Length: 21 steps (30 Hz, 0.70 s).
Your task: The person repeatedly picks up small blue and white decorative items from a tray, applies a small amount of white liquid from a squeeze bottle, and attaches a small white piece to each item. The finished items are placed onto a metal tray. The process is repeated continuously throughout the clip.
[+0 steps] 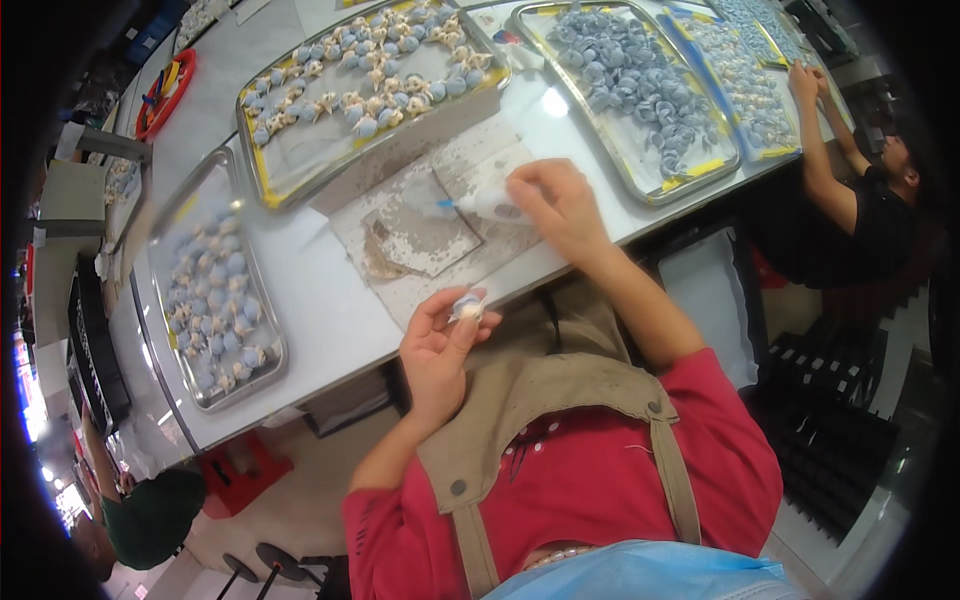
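Mask [650, 573], left grip [437, 350] around piece [467, 308] by table edge [330, 383], right grip [565, 210] around likely bottle [490, 207]

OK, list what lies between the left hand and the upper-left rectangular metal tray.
Beyond the left hand, the head view shows a stained, pale sheet bearing a dark-edged piece.

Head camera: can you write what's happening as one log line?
left hand: holds small blue-and-cream piece; right hand: holds white bottle, blue tip over stained cardboard; left tray: similar pieces
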Available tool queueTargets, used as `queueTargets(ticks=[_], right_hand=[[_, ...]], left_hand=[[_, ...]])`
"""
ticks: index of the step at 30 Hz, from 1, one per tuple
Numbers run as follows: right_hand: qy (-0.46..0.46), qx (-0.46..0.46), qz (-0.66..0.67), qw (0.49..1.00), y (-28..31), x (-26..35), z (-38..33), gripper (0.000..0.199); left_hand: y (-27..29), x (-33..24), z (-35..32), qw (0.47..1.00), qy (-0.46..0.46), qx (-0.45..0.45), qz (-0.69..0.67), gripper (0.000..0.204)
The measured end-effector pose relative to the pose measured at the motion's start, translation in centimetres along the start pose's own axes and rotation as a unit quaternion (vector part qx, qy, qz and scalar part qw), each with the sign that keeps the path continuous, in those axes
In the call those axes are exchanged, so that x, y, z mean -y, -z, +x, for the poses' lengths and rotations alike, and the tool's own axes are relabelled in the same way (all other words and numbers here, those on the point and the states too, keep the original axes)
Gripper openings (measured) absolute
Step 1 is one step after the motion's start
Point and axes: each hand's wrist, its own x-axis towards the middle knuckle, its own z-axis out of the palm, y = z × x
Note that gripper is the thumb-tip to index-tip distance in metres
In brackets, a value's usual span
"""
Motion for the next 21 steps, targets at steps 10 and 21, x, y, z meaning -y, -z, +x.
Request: queueTargets(ticks=[10, 21], right_hand=[[0.074, -0.120, -0.322, 0.936, 7.4, -8.3, 6.1, 0.008], [0.037, -0.177, -0.281, 0.942, 8.5, -7.3, 4.6, 0.008]], left_hand=[[-0.3, 0.4, 0.4, 1.000, 0.013, 0.018, 0.005, 0.031], [-1.1, 0.7, 1.1, 0.999, 0.025, 0.022, 0.023, 0.033]])
